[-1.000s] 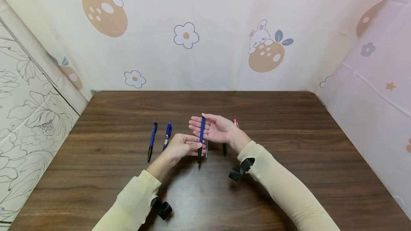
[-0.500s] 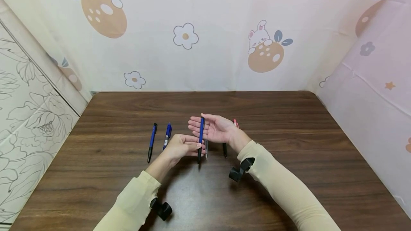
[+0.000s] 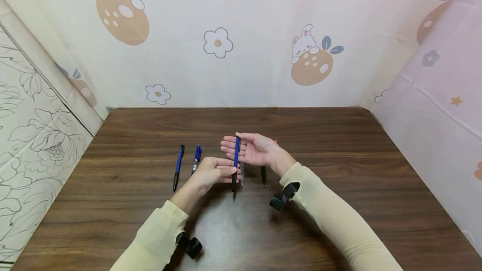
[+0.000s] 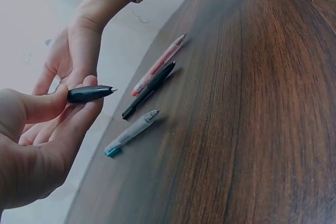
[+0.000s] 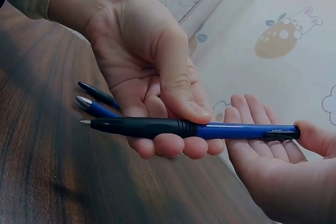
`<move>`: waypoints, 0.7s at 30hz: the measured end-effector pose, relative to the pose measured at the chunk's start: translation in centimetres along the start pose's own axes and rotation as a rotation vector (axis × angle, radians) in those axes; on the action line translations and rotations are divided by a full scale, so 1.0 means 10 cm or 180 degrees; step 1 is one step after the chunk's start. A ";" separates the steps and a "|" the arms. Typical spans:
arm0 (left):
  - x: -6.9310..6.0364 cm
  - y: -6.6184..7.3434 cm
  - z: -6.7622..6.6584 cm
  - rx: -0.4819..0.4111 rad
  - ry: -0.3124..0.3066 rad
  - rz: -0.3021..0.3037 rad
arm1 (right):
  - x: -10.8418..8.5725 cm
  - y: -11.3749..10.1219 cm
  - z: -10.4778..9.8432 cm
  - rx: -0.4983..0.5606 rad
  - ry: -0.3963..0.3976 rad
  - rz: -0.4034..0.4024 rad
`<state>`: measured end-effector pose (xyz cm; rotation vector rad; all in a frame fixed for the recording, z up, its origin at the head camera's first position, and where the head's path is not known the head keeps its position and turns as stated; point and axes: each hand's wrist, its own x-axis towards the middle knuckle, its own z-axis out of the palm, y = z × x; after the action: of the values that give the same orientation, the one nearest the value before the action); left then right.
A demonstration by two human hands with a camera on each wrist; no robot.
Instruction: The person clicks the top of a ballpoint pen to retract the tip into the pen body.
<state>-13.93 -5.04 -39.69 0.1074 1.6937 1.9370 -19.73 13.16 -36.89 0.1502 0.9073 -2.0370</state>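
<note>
A blue ballpoint pen with a black grip is held above the table, its writing tip pointing toward the person. My left hand pinches it near the grip, thumb on top and fingers underneath. In the right wrist view, the pen's metal point sticks out. My right hand is palm up with its fingers straight behind the pen. Its thumb touches the pen's rear end, beside the black clip.
Two blue pens lie left of the hands. Below and to the right, partly covered, lie a clear-grey pen, a black pen and a pink-red pen. A patterned curtain hangs behind the wooden table.
My right wrist and forearm have shifted slightly to the right, covering more of the red pen. The left hand keeps its pinch on the blue pen, almost still.
</note>
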 end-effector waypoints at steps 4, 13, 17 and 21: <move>-0.01 0.01 -0.01 0.0033 -0.0013 -0.0014 | -0.01 -0.01 0.01 -0.0047 -0.0015 0.0033; 0.00 0.03 -0.03 0.0144 -0.0028 -0.0054 | -0.01 -0.04 0.00 -0.0082 0.0055 0.0043; -0.01 0.03 -0.03 0.0195 -0.0043 -0.0047 | -0.02 -0.05 -0.02 -0.0094 0.0082 0.0068; -0.01 0.03 -0.02 0.0193 -0.0024 -0.0038 | -0.03 -0.05 -0.02 -0.0133 0.0133 0.0091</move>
<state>-14.00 -5.30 -39.40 0.1270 1.7445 1.8748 -19.99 13.63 -36.61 0.1825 0.9678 -1.9937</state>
